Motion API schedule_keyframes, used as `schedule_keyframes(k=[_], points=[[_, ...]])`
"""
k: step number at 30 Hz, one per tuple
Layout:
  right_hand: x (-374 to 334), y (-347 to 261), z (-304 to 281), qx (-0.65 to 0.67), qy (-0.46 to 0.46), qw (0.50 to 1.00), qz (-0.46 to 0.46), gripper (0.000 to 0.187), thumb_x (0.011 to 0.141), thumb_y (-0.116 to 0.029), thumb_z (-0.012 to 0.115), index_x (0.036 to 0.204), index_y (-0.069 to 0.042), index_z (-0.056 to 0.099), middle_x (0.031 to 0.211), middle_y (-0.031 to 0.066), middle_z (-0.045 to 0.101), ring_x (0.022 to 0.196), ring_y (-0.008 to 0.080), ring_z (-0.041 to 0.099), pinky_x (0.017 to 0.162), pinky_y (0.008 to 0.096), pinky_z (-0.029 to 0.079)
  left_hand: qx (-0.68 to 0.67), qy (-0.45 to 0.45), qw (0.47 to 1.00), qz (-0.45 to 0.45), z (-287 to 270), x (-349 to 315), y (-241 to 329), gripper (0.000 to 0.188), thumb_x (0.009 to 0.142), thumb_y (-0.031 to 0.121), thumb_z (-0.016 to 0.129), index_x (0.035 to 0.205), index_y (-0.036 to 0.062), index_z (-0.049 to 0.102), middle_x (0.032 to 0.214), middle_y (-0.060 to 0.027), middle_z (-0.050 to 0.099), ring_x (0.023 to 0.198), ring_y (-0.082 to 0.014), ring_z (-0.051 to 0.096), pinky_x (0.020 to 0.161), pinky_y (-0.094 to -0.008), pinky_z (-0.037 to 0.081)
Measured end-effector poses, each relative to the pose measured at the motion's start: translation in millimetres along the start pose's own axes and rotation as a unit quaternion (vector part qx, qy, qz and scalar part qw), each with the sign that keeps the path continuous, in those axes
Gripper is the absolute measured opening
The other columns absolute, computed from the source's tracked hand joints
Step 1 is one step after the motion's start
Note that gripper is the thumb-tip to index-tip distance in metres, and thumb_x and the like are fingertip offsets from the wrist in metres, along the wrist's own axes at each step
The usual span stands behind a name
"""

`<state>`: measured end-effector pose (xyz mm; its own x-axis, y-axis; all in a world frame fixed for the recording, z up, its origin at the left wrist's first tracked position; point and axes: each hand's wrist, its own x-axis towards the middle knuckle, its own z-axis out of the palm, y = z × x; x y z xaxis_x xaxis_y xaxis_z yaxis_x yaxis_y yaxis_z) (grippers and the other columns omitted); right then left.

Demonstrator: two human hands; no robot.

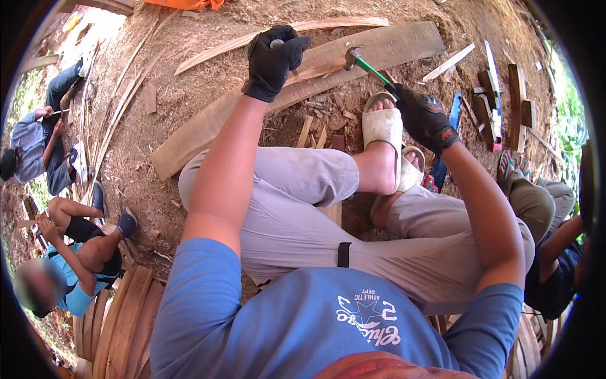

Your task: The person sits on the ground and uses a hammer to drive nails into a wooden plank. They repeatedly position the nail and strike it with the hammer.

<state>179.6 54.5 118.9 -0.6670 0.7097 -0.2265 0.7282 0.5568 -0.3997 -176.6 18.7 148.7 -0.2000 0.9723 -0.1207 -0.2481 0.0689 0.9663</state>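
My left hand (271,63), in a black glove, is closed round an upright chisel (276,43); its round metal butt shows above the fist and most of the rest is hidden. It is over a wide, curved wooden plank (391,50) lying on the ground. My right hand (424,117), also gloved, grips the handle of a claw hammer (372,69) with a green shaft. The hammer's head is above the plank, to the right of the chisel and apart from it. A raised sliver of wood (319,69) lies along the plank between the two tools.
My sandalled foot (382,126) is close below the hammer. A long wood strip (284,28) lies beyond the plank. At the right are a handsaw (493,82) and wooden blocks (517,107). Other people sit at the left (82,252) and right (549,252). Stacked curved boards (123,316) stand lower left.
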Motion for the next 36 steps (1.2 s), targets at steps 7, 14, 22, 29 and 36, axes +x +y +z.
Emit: schedule_keyframes(k=[7,14,22,29,36], points=[[6,-116,-124,0.046,0.198,0.978,-0.053,0.035,0.107,-0.016,0.061,0.142,-0.01,0.066,0.117,0.02,0.076,0.098,0.0402,0.075,0.084,0.0475,0.06,0.041,0.005,0.999,-0.015,-5,-9,-4,0.025,0.094,0.005,0.072,0.072,0.0077,0.059,0.061,0.0024,0.05,0.055,-0.0079,0.045,0.054,-0.0277,0.035],[-21,-154,-141,-0.006,0.116,0.987,-0.11,0.047,0.098,-0.004,0.067,0.144,-0.011,0.065,0.117,0.0192,0.076,0.098,0.038,0.075,0.081,0.0442,0.06,0.069,0.0,0.998,0.006,-11,-3,-16,0.012,0.096,0.008,0.072,0.085,0.0044,0.067,0.068,0.0009,0.057,0.058,-0.0084,0.048,0.055,-0.0283,0.038],[-18,-173,-138,-0.049,0.154,0.98,-0.12,0.053,0.095,-0.002,0.068,0.147,-0.012,0.062,0.118,0.0169,0.076,0.091,0.0343,0.075,0.077,0.0419,0.06,0.129,-0.008,0.992,0.01,-17,-2,-18,0.02,0.096,0.013,0.07,0.078,0.0062,0.066,0.066,0.0025,0.057,0.059,-0.0076,0.05,0.057,-0.0267,0.04],[-13,-185,-140,-0.034,0.22,0.961,-0.166,0.048,0.094,-0.004,0.069,0.142,-0.011,0.064,0.105,0.0168,0.074,0.083,0.0356,0.072,0.069,0.0448,0.057,0.219,-0.008,0.975,0.025,-22,-4,-23,0.03,0.097,0.034,0.074,0.082,0.0081,0.073,0.065,0.0002,0.06,0.063,-0.0126,0.054,0.064,-0.0365,0.048],[-17,-189,-135,-0.032,0.158,0.98,-0.115,0.049,0.094,0.0,0.069,0.142,-0.008,0.064,0.111,0.0197,0.076,0.089,0.0383,0.074,0.076,0.0455,0.059,0.327,0.042,0.927,0.177,-19,1,-37,0.034,0.096,0.034,0.074,0.077,0.006,0.069,0.066,-0.0066,0.067,0.068,-0.0232,0.07,0.065,-0.0404,0.052]])
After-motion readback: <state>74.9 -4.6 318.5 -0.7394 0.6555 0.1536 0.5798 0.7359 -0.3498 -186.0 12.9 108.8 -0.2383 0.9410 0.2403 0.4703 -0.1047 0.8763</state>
